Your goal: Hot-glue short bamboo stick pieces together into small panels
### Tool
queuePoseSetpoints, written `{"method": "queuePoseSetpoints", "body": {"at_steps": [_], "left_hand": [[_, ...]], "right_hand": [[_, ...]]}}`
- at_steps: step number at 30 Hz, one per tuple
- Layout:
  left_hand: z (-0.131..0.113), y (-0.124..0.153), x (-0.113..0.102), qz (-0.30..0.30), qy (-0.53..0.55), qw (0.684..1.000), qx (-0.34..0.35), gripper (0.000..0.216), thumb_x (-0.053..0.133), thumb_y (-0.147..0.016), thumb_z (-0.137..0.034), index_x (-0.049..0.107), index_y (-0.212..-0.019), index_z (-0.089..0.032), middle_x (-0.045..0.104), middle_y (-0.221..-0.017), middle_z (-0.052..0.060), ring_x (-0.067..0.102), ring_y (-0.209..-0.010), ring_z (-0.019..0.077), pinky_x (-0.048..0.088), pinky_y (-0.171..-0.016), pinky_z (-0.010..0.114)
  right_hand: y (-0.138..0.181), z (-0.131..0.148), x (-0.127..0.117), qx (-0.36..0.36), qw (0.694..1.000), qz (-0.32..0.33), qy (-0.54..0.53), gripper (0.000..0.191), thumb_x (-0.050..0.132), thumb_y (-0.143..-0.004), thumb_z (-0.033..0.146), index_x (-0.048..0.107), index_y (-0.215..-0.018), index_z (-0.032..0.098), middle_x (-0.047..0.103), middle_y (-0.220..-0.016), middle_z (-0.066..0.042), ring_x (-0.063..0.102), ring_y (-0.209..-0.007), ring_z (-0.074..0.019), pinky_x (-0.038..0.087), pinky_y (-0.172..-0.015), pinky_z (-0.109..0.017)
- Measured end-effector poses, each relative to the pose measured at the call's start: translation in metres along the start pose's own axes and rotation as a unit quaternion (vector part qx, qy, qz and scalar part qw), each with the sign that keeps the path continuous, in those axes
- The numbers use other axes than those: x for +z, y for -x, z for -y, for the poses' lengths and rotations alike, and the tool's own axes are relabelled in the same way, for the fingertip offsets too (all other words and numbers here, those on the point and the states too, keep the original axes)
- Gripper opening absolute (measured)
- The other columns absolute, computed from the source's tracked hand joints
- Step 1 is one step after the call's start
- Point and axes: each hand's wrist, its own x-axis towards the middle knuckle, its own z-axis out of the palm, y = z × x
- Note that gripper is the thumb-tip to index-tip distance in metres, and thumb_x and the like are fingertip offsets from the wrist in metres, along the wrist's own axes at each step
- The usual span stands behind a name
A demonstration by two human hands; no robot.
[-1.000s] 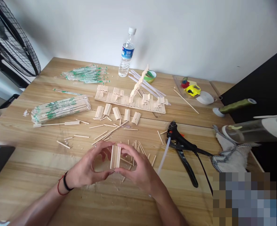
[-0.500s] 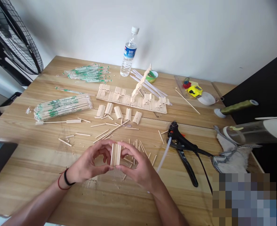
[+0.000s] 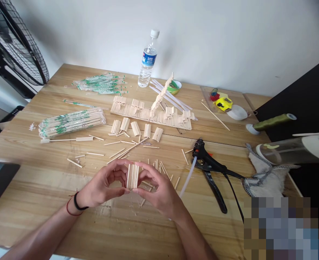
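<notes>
Between my two hands, above the table, is a small panel of short wooden sticks (image 3: 133, 176) set side by side and upright. My left hand (image 3: 105, 184) grips its left edge with thumb below and fingers above. Its right edge is pinched in my right hand (image 3: 158, 187) the same way. Beyond them, several similar small stick panels (image 3: 147, 130) lie in a row. Behind that row stands a long model built of sticks (image 3: 148, 112), with a slanted piece rising from it. Loose cut sticks (image 3: 163, 169) are scattered around, partly hidden by my right hand.
A black glue gun (image 3: 209, 166) with a clear glue stick and cord lies to the right. Bagged chopsticks (image 3: 72, 122) are at left. A water bottle (image 3: 147, 61) stands by the wall. A yellow tape measure (image 3: 223, 104) and a thread spool (image 3: 271, 124) sit back right.
Both hands keep hold of the stick panel, with hardly any movement. The whole view has shifted very slightly; nothing on the table has visibly moved.
</notes>
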Motion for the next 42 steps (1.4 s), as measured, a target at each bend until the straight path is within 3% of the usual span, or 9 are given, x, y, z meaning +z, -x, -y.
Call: {"method": "queuePoseSetpoints", "body": {"at_steps": [12, 19, 25, 31, 42], "left_hand": [[-0.001, -0.001, 0.001, -0.001, 0.039, 0.999, -0.008, 0.06, 0.081, -0.089, -0.01, 0.058, -0.14, -0.029, 0.068, -0.115, 0.008, 0.068, -0.1, 0.0192, 0.057, -0.088, 0.031], [-0.004, -0.002, -0.003, 0.014, 0.018, 0.999, -0.026, 0.067, 0.08, -0.091, -0.015, 0.051, -0.15, -0.029, 0.068, -0.118, 0.01, 0.068, -0.101, 0.0208, 0.056, -0.091, 0.034], [-0.007, -0.002, -0.004, 0.0, 0.003, 0.999, -0.034, 0.047, 0.066, -0.103, -0.024, 0.054, -0.148, -0.028, 0.068, -0.111, 0.008, 0.068, -0.103, 0.0218, 0.056, -0.093, 0.037], [0.0, -0.001, -0.004, -0.002, -0.001, 0.999, -0.039, 0.057, 0.071, -0.1, -0.023, 0.05, -0.153, -0.031, 0.065, -0.103, 0.004, 0.069, -0.092, 0.0191, 0.056, -0.083, 0.033], [0.004, -0.002, -0.002, -0.019, -0.038, 0.999, -0.016, 0.06, 0.073, -0.098, -0.02, 0.046, -0.151, -0.028, 0.069, -0.105, 0.006, 0.071, -0.095, 0.0206, 0.057, -0.089, 0.037]], "right_hand": [[0.0, -0.004, 0.0, -0.003, 0.999, 0.004, -0.037, 0.066, 0.083, -0.081, 0.013, 0.062, -0.141, 0.029, 0.075, -0.094, 0.003, 0.074, -0.089, -0.0156, 0.059, -0.091, -0.03], [-0.001, -0.005, 0.001, -0.018, 0.999, -0.026, 0.024, 0.062, 0.082, -0.083, 0.014, 0.062, -0.139, 0.03, 0.074, -0.094, 0.003, 0.074, -0.089, -0.0172, 0.058, -0.09, -0.032], [-0.002, -0.007, 0.002, -0.023, 0.998, -0.029, 0.049, 0.065, 0.082, -0.083, 0.014, 0.061, -0.141, 0.033, 0.075, -0.094, 0.003, 0.074, -0.089, -0.0173, 0.057, -0.092, -0.033], [-0.003, -0.005, 0.001, -0.026, 0.998, -0.029, 0.051, 0.062, 0.078, -0.086, 0.016, 0.061, -0.143, 0.032, 0.075, -0.097, 0.002, 0.073, -0.091, -0.0173, 0.058, -0.093, -0.033], [-0.004, -0.011, 0.004, -0.037, 0.998, -0.024, 0.039, 0.07, 0.074, -0.089, 0.015, 0.05, -0.153, 0.032, 0.076, -0.104, 0.0, 0.073, -0.096, -0.0172, 0.059, -0.095, -0.034]]}}
